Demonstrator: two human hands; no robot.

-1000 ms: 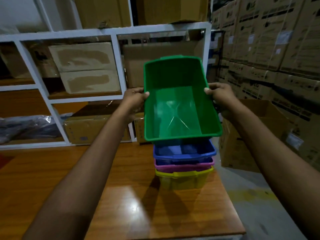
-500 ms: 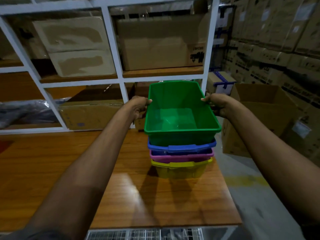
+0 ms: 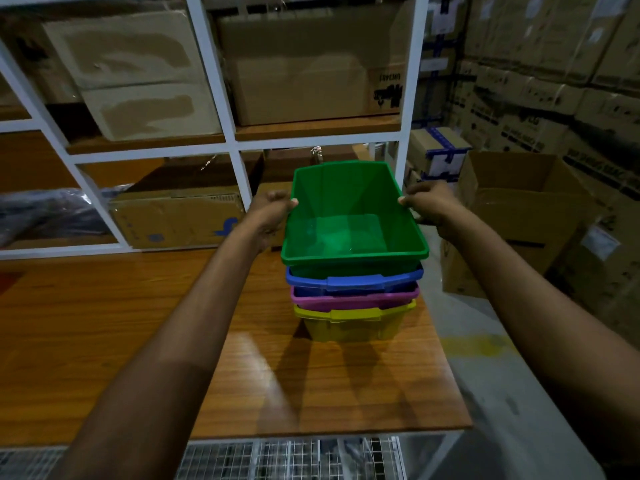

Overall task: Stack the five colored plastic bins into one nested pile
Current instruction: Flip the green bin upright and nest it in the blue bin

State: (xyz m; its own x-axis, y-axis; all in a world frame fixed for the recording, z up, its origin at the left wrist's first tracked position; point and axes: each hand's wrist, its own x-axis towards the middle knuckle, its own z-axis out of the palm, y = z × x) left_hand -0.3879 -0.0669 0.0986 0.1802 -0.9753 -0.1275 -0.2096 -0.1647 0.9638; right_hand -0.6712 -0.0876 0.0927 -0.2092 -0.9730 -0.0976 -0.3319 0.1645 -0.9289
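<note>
Atop nested blue bin [image 3: 353,281], both hands grip green bin [image 3: 349,233].

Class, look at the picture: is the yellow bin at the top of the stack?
No, the yellow bin sits at the bottom on the table, and the green bin is on top.

The green bin [image 3: 353,230] sits nested atop the blue bin [image 3: 353,282], pink bin [image 3: 353,301] and yellow bin [image 3: 353,323].

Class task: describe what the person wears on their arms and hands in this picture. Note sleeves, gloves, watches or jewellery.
Both forearms are bare right to the frame's lower edge; no sleeve shows. The left hand and the right hand wear no gloves. No watch, bracelet or ring can be seen, though the dim light could hide small ones.
</note>
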